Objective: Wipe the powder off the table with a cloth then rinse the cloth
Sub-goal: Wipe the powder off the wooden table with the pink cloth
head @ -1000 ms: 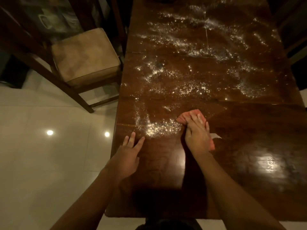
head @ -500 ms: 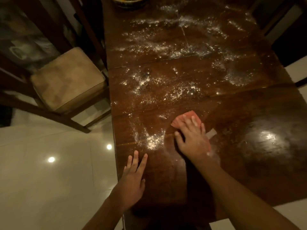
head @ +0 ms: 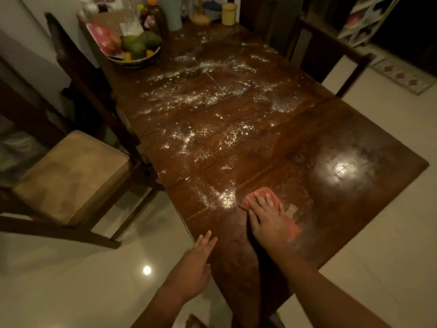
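Note:
White powder (head: 208, 107) lies scattered over the middle and far part of the dark wooden table (head: 343, 143), with a denser patch (head: 224, 197) near the left edge. My right hand (head: 269, 221) presses flat, fingers straight, on a folded pink cloth (head: 255, 197) just right of that patch. A white tag (head: 291, 209) sticks out from under the cloth. My left hand (head: 196, 266) hovers at the table's near left edge with its fingers straight, holding nothing.
A basket of fruit (head: 137, 48) and several bottles and jars (head: 165, 13) stand at the table's far end. A cushioned wooden chair (head: 68, 174) stands to the left, another chair (head: 326, 48) at the far right. Pale tiled floor (head: 369, 233) surrounds the table.
The view has tilted up and swung, bringing the far end of the table into sight. My right hand with the cloth has stayed beside the powder patch; my left hand has drawn back toward the edge.

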A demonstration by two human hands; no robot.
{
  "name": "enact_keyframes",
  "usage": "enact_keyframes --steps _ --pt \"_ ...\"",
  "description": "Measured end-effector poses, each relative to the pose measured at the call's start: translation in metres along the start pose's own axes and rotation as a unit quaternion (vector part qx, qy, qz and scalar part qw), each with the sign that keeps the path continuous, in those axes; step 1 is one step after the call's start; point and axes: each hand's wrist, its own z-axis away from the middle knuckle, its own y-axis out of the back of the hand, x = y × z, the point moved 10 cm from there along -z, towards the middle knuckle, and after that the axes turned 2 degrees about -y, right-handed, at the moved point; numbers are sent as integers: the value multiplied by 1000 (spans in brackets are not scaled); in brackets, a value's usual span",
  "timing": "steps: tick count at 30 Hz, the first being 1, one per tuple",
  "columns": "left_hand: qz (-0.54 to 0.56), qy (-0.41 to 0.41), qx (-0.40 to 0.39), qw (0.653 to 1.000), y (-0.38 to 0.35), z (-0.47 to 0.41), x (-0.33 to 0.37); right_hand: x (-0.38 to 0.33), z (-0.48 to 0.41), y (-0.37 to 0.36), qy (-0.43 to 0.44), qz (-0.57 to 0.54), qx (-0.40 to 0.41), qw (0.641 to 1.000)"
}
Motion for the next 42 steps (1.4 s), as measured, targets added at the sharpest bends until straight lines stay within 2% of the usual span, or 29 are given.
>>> enact_keyframes --steps 2,5,7,9,13,14,15,17,19,20,21,23,25,27,28,30,32,35,37,39,42 --pt "-11 -3 -8 1000 9 9 -10 -39 26 -20 26 -10 -7 1000" --pt "-20 -10 -5 1000 20 18 -16 -71 73 -45 187 2 -79 979" --pt "-23 -12 -7 1000 27 21 -19 -60 84 -42 244 26 -119 962" --pt "-22 -11 -4 1000 35 20 -23 -39 63 -32 220 57 -110 968" --pt "-30 3 7 1000 57 -3 -30 -35 13 -14 3 -1 -17 1000" --pt "-38 5 10 999 63 -12 -30 -52 13 -18 1 -7 9 1000" --pt "-46 8 12 999 70 -21 -30 -72 19 -26 35 -11 20 999" --pt "-68 13 9 998 81 -37 -32 -100 43 -47 146 -15 -13 989" --pt "-87 24 -2 996 91 -47 -39 -93 54 -47 210 -1 -32 977" --pt "-94 27 -2 995 96 -50 -41 -79 50 -39 209 12 -13 978" --pt "-101 28 -4 994 101 -53 -44 -60 40 -29 177 15 7 984" --pt "-110 27 -9 994 106 -57 -45 -16 6 -7 51 2 35 998" --pt "-112 26 -16 993 107 -59 -45 9 -32 6 -65 -2 50 997" --pt "-122 29 -20 992 105 -60 -44 5 -65 2 -117 -7 49 992" --pt "-128 32 -19 991 104 -61 -42 -8 -78 -1 -115 -8 44 992" --pt "-135 37 -17 990 102 -62 -41 -47 -95 -12 -61 7 21 998" --pt "-125 35 -16 991 101 -62 -41 -94 -93 -29 57 24 -33 998" --pt "-71 19 -6 997 105 -58 -45 -142 -65 -46 250 11 -130 959" --pt "-37 18 -6 999 109 -52 -49 -131 -62 -42 291 13 -171 941" --pt "-27 19 -25 999 110 -48 -52 -93 -80 -25 228 -32 -144 963" --pt "-58 24 -53 997 110 -52 -51 -35 -94 9 34 -93 11 995"
